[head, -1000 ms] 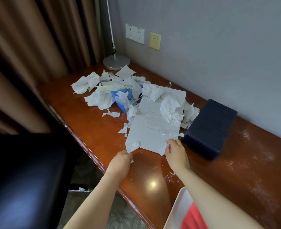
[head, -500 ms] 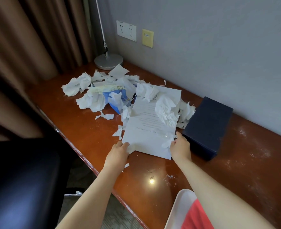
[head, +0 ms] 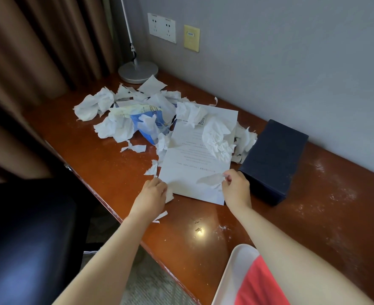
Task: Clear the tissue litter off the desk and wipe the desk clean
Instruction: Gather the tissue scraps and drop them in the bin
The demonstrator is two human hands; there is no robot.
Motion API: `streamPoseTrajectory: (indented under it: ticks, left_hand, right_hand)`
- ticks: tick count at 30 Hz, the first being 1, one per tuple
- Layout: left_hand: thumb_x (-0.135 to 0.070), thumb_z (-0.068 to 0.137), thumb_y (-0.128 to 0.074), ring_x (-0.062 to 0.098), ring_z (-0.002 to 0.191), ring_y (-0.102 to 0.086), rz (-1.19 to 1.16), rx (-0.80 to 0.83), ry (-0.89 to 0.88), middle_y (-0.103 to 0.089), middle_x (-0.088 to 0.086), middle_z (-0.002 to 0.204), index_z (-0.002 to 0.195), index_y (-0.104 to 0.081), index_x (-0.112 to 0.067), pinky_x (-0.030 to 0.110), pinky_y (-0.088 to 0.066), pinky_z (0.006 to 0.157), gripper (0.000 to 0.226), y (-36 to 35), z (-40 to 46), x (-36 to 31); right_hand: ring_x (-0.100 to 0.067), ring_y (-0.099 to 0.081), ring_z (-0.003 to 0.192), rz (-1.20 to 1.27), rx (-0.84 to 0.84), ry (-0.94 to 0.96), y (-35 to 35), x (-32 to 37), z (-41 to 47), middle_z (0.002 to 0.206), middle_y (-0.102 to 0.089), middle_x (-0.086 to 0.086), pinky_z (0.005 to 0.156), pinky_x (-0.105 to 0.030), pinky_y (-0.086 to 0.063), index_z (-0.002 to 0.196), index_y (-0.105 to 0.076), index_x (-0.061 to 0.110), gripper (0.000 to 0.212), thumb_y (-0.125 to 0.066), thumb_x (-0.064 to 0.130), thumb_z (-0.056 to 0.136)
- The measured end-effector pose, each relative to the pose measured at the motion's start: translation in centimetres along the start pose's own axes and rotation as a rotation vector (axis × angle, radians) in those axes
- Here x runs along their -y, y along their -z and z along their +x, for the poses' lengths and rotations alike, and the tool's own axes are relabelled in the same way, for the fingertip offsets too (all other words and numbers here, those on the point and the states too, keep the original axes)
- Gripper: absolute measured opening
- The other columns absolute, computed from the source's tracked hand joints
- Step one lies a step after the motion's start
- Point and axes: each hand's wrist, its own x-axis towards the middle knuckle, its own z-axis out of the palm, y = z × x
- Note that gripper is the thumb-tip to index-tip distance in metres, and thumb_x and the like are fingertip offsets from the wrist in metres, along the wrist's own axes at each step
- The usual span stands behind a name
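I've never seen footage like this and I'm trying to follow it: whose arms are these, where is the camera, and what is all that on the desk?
There is no machine here. The camera sits on a person's head and looks down, so the two bare arms are their own. The left hand rests at the near left corner of a printed paper sheet, with a tissue scrap beside its fingers. The right hand pinches a torn tissue piece at the sheet's near right edge. On the wooden desk lie crumpled white tissues, a blue packet, a dark blue box and a lamp base. White dust speckles the wood.
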Motion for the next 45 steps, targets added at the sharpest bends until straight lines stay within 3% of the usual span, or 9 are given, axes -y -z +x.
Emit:
streamPoseTrajectory:
  ticks: [5,11,18,22,28,32,38,42,45]
  left_hand:
    - [-0.015,0.095,-0.048,0.014,0.082,-0.055,-0.007,0.192,-0.063,-0.056,-0.001,0.096,0.096,-0.055,-0.02,0.017,-0.044,0.067,0.009,2.0,-0.8,0.8]
    - [-0.005,0.096,-0.042,0.013,0.105,-0.053,-0.065,0.285,-0.058,-0.052,-0.002,0.121,0.127,-0.055,-0.019,0.011,-0.042,0.082,0.036,1.5,-2.4,0.6]
    - [-0.017,0.093,-0.052,0.015,0.121,-0.045,-0.092,0.354,-0.045,-0.042,-0.006,0.135,0.134,-0.048,-0.027,0.018,-0.04,0.093,0.042,1.6,-3.6,0.8]
    - [-0.013,0.091,-0.058,0.016,0.124,-0.041,-0.055,0.385,-0.071,-0.042,-0.006,0.134,0.133,-0.049,-0.028,0.024,-0.039,0.101,0.046,1.4,-4.2,1.2]
    - [-0.005,0.095,-0.048,0.015,0.113,-0.051,0.0,0.319,-0.132,-0.054,0.0,0.124,0.124,-0.06,-0.018,0.019,-0.042,0.094,0.034,0.7,-4.7,1.1]
    - [-0.004,0.095,-0.045,0.017,0.109,-0.052,0.018,0.289,-0.131,-0.056,0.001,0.118,0.12,-0.061,-0.016,0.02,-0.044,0.09,0.032,0.4,-5.0,1.0]
    - [-0.004,0.094,-0.046,0.014,0.098,-0.054,-0.141,0.114,-0.021,-0.056,0.001,0.113,0.114,-0.063,-0.014,0.017,-0.045,0.083,0.029,2.9,-2.3,0.4]
    - [-0.001,0.092,-0.045,0.017,0.096,-0.056,-0.199,0.059,-0.019,-0.058,0.005,0.113,0.114,-0.064,-0.011,0.019,-0.046,0.078,0.03,4.5,0.5,-1.9]
    - [0.001,0.092,-0.043,0.015,0.088,-0.052,-0.201,0.051,-0.012,-0.057,0.007,0.113,0.114,-0.063,-0.008,0.017,-0.04,0.072,0.031,4.7,2.6,-3.2]
  right_hand:
    - [-0.011,-0.05,0.094,0.018,0.089,0.089,-1.3,0.7,-1.4,0.116,-0.052,-0.006,0.08,-0.016,-0.039,0.116,-0.063,0.005,0.028,-0.043,0.004,0.097]
    - [-0.01,-0.049,0.107,0.005,0.188,0.101,-3.0,1.5,-3.5,0.124,-0.047,-0.005,0.089,-0.011,-0.035,0.127,-0.056,0.004,0.034,-0.037,0.005,0.099]
    - [-0.01,-0.05,0.101,0.019,0.169,0.033,-3.0,1.5,-4.2,0.13,-0.042,-0.004,0.082,-0.014,-0.038,0.13,-0.053,0.003,0.035,-0.037,0.01,0.099]
    - [-0.018,-0.053,0.111,0.018,0.144,0.002,-2.9,1.7,-4.4,0.133,-0.041,-0.006,0.082,-0.017,-0.04,0.132,-0.052,0.004,0.038,-0.045,0.021,0.098]
    - [-0.022,-0.051,0.119,-0.026,0.142,-0.032,-2.8,1.7,-4.5,0.138,-0.039,-0.008,0.095,-0.025,-0.044,0.134,-0.049,0.005,0.041,-0.052,0.018,0.095]
    - [-0.024,-0.055,0.111,0.003,0.107,-0.075,-2.7,2.1,-4.7,0.132,-0.044,-0.01,0.09,-0.025,-0.046,0.127,-0.056,0.003,0.033,-0.053,0.011,0.094]
    - [-0.015,-0.054,0.091,0.103,-0.021,-0.044,-1.1,4.2,-3.7,0.113,-0.052,-0.006,0.082,-0.019,-0.038,0.101,-0.067,-0.001,0.025,-0.057,0.021,0.093]
    - [-0.01,-0.049,0.09,0.118,-0.036,-0.024,0.4,5.3,-2.0,0.117,-0.05,-0.005,0.074,-0.006,-0.03,0.108,-0.065,0.001,0.021,-0.055,0.011,0.093]
    - [-0.011,-0.048,0.095,0.14,-0.058,-0.007,0.9,5.5,-0.3,0.118,-0.049,-0.006,0.076,-0.007,-0.029,0.113,-0.062,0.004,0.022,-0.053,0.007,0.093]
